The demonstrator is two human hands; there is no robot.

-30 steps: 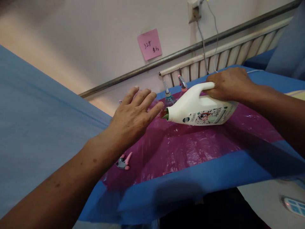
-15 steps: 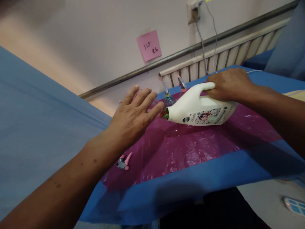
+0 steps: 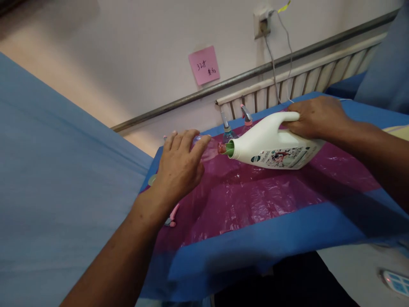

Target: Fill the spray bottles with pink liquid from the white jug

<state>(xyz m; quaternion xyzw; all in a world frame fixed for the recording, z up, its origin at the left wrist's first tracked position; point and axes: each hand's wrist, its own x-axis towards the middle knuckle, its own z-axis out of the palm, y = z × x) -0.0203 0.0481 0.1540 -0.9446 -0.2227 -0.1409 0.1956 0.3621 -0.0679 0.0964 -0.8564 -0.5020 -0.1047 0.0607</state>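
My right hand [image 3: 315, 115] is closed round the handle of a white jug [image 3: 277, 143] with a printed label. The jug is tipped on its side, its open mouth facing left. A green piece [image 3: 228, 149] shows at the mouth and meets the reddish neck of a clear plastic bottle [image 3: 210, 150]. My left hand [image 3: 182, 157] is curled round the bottle's body, which it partly hides. Just below my left wrist lies a pink and grey trigger spray head [image 3: 172, 216]. A pale green round cap [image 3: 152, 180] shows beside the wrist.
A teal spray bottle [image 3: 228, 133] and a pink-collared spray bottle [image 3: 247, 119] stand behind the jug. Purple plastic sheeting [image 3: 243, 200] covers the blue table [image 3: 255, 234]. A blue curtain [image 3: 64, 170] hangs at left; a radiator [image 3: 303, 83] and cables run along the wall.
My left hand has moved slightly downward and its fingers are more curled. The reddish neck and the green piece show more clearly. The jug has shifted a little to the right in view.
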